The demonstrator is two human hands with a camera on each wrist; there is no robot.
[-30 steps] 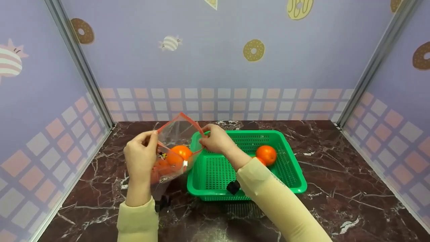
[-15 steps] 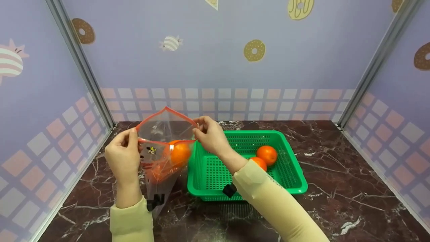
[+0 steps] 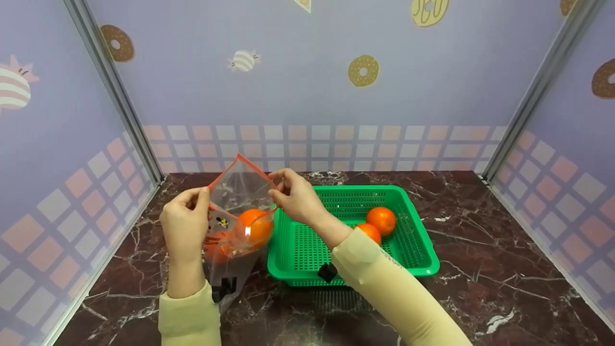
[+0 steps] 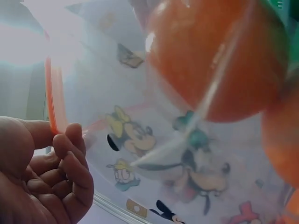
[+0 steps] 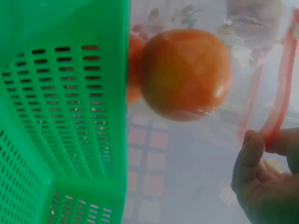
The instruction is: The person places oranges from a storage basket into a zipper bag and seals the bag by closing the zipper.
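Both hands hold up a clear zip bag (image 3: 240,185) with a red-orange edged mouth and cartoon prints. My left hand (image 3: 184,223) pinches the left side of the mouth between thumb and fingers. At the opposite side, my right hand (image 3: 299,198) pinches the rim, spreading the mouth into a diamond. Inside the bag rests a round orange (image 3: 254,227), with a second orange (image 3: 217,247) lower at the left. The left wrist view shows the left thumb and index finger (image 4: 70,135) on the coloured edge; the right wrist view shows the right fingertips (image 5: 252,144) on the other edge.
A green plastic basket (image 3: 298,278) stands just right of the bag, under the right forearm. It holds a whole orange (image 3: 381,221) and another orange (image 3: 370,233) partly behind the sleeve. The dark marbled tabletop (image 3: 485,259) is enclosed by patterned walls (image 3: 307,96).
Both hands shifted left and apart, stretching the bag's mouth wider. Since then the left hand has come slightly back right, and the mouth has narrowed a little.
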